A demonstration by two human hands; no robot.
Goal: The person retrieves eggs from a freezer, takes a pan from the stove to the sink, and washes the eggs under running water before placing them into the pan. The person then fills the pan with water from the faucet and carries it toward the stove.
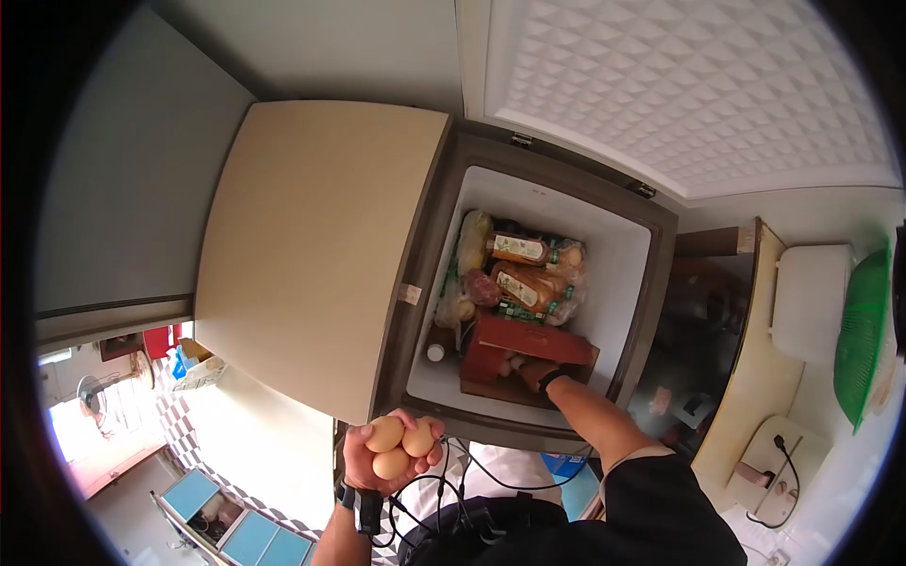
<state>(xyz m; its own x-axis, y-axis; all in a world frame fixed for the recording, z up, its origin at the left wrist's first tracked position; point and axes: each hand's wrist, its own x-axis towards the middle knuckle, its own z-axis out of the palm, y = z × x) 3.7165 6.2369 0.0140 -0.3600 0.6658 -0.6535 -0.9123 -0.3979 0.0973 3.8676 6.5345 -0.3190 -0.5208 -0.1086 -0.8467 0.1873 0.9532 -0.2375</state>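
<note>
My left hand [360, 460] is turned palm up beside the chest's front edge, its fingers curled around three brown eggs [389, 464]. My right hand [536, 371] reaches down into a red cardboard box [495, 338] at the near end of the open chest fridge [618, 311]. The box's raised flap and shade cover most of those fingers, so their grip is hidden. Small pale rounded shapes by the fingertips are too small to make out. A white-capped container [435, 352] stands left of the box.
Behind the box lie bagged loaves of bread [528, 288] and a reddish bagged item [481, 287]. The patterned white lid [679, 94] is raised. A beige-topped cabinet [311, 255] adjoins on the left. A green basket [861, 340] hangs at right; black cables [460, 481] dangle at my waist.
</note>
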